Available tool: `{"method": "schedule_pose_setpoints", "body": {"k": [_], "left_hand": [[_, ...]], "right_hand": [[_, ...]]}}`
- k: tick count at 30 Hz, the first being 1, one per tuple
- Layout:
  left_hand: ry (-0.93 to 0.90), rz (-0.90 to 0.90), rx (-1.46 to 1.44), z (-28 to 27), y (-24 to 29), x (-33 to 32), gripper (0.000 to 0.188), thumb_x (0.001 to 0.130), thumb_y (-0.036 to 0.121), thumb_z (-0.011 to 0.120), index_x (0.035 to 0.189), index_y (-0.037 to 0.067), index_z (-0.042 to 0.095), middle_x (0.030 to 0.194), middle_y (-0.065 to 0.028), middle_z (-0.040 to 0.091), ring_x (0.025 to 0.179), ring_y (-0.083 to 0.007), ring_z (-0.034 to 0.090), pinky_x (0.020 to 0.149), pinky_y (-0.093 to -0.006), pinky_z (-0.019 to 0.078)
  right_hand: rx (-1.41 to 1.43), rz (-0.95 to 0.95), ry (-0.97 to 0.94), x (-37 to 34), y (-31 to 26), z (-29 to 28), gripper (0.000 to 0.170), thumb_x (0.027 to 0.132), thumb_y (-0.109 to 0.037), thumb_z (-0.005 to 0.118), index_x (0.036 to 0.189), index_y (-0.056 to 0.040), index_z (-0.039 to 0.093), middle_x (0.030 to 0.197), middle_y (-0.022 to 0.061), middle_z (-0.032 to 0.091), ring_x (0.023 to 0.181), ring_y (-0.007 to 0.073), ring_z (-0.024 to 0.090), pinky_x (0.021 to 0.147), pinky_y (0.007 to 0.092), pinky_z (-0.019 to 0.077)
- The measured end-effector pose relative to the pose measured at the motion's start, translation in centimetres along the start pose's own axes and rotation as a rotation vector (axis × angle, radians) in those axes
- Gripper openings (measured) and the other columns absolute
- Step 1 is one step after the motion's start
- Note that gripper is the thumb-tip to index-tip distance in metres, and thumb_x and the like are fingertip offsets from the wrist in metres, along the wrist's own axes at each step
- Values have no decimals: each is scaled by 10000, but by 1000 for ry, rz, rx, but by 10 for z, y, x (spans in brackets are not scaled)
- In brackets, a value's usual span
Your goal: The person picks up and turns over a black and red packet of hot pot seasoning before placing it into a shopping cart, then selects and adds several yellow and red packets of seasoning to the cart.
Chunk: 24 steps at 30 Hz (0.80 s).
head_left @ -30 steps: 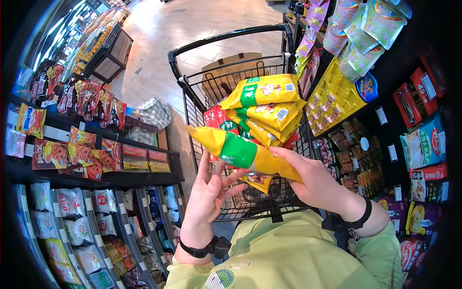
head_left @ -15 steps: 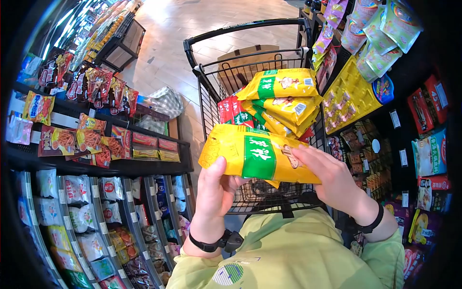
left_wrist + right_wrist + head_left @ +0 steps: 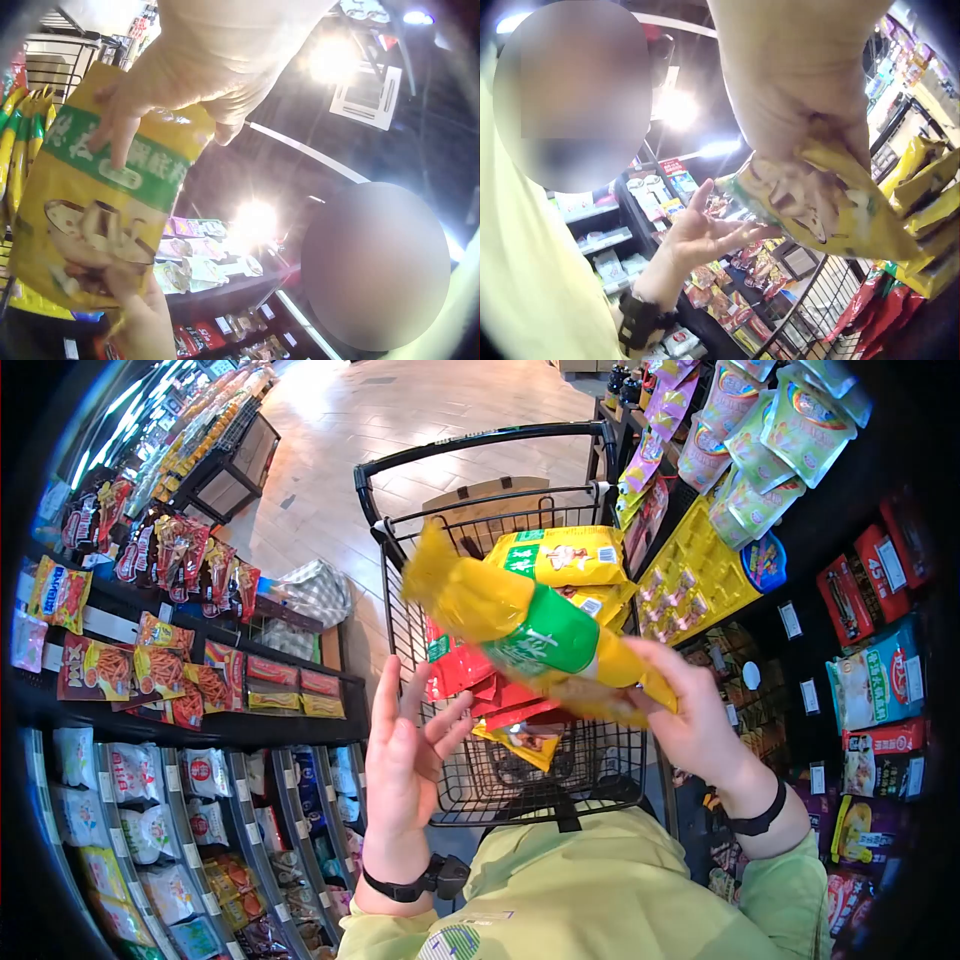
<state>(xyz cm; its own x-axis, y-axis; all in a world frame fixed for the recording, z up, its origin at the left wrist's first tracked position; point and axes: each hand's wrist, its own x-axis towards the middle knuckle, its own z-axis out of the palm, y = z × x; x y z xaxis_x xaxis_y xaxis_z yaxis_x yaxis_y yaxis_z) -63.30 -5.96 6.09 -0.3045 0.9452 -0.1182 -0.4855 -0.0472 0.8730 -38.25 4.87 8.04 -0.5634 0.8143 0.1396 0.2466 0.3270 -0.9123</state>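
Note:
A yellow bag with a green band (image 3: 545,630) is held tilted over the shopping cart, its near right end pinched by the right hand (image 3: 690,710). In the right wrist view the same bag (image 3: 825,206) hangs from that hand. The left hand (image 3: 403,760) is beside the bag's left side with its fingers spread, holding nothing. In the left wrist view its fingers (image 3: 124,124) lie in front of the bag (image 3: 90,195); touching cannot be told. Several yellow bags (image 3: 570,555) are stacked in the cart, with red bags (image 3: 455,668) beside them.
The black wire cart (image 3: 395,620) stands just ahead of the person. Shelves of packaged snacks (image 3: 100,670) run along the left, with white packets (image 3: 140,775) in lower racks. Hanging pouches (image 3: 765,440) and a yellow display tray (image 3: 690,575) line the right.
The bag first turned its broad face up, with the left hand at its left end; now it is tilted, its left end raised, and the left hand has let go and moved left.

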Motion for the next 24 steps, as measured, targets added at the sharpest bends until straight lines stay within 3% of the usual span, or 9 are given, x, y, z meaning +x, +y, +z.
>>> {"method": "schedule_pose_setpoints", "body": {"k": [3, 5, 8, 10, 13, 14, 19, 20, 24], "left_hand": [[57, -24, 18, -8, -8, 3, 604, 934, 328, 501, 1423, 75, 251, 1400, -173, 363, 1146, -318, 529, 907, -362, 486], [88, -182, 162, -23, -24, 6, 490, 934, 252, 503, 1363, 61, 364, 1332, -145, 457, 1113, -274, 553, 897, -341, 475], [83, -284, 257, -38, -47, 6, 394, 922, 182, 532, 1291, 67, 459, 1256, -65, 526, 1066, -182, 565, 876, -297, 459], [84, -314, 306, -47, -58, 3, 383, 920, 180, 539, 1281, 71, 471, 1243, -54, 534, 1062, -166, 563, 874, -292, 456], [60, -370, 337, -60, -66, 1, 373, 915, 183, 550, 1268, 76, 487, 1225, -46, 542, 1056, -150, 559, 868, -278, 449], [71, -361, 365, -65, -69, 0, 369, 915, 186, 551, 1264, 80, 492, 1225, -45, 543, 1050, -146, 559, 862, -273, 447], [134, -465, 397, -80, -87, 3, 357, 913, 218, 559, 1245, 94, 512, 1199, -32, 566, 1020, -125, 563, 833, -263, 439], [154, -484, 369, -79, -89, 4, 356, 906, 187, 575, 1239, 76, 518, 1155, -6, 575, 950, -79, 543, 774, -217, 428], [139, -517, 418, -83, -102, 11, 356, 898, 198, 578, 1231, 84, 524, 1131, 10, 577, 943, -77, 541, 770, -229, 432]], "right_hand": [[-399, -335, 144, 34, -11, -13, 597, 669, 157, 502, 1230, -45, 511, 1149, 179, 587, 1062, 329, 583, 911, 379, 468], [-720, -428, 208, 63, 11, -16, 629, 660, 129, 524, 1247, -99, 506, 1166, 158, 571, 1076, 332, 561, 907, 397, 470], [-864, -404, 191, 100, 67, -15, 643, 665, 92, 542, 1263, -138, 495, 1201, 135, 544, 1130, 323, 521, 901, 399, 473], [-991, -290, 24, 114, 100, -12, 638, 665, 60, 556, 1270, -133, 490, 1234, 136, 516, 1178, 330, 477, 950, 400, 440], [-889, -210, -75, 122, 120, -7, 648, 686, 65, 517, 1301, -130, 460, 1282, 145, 476, 1219, 332, 434, 1001, 398, 399], [-844, -181, -115, 127, 132, -7, 615, 696, -24, 540, 1298, -115, 459, 1281, 172, 469, 1219, 353, 427, 1049, 409, 335], [-697, -98, -159, 133, 149, -10, 645, 689, -148, 572, 1319, -109, 437, 1333, 205, 419, 1270, 364, 366, 1075, 418, 300], [-793, -134, -99, 130, 152, -9, 644, 700, -161, 570, 1325, -107, 429, 1359, 203, 394, 1282, 374, 348, 1078, 438, 288], [-923, -173, 11, 122, 152, -6, 646, 736, -208, 571, 1348, -107, 391, 1414, 193, 333, 1302, 395, 311, 1081, 487, 254]]}}
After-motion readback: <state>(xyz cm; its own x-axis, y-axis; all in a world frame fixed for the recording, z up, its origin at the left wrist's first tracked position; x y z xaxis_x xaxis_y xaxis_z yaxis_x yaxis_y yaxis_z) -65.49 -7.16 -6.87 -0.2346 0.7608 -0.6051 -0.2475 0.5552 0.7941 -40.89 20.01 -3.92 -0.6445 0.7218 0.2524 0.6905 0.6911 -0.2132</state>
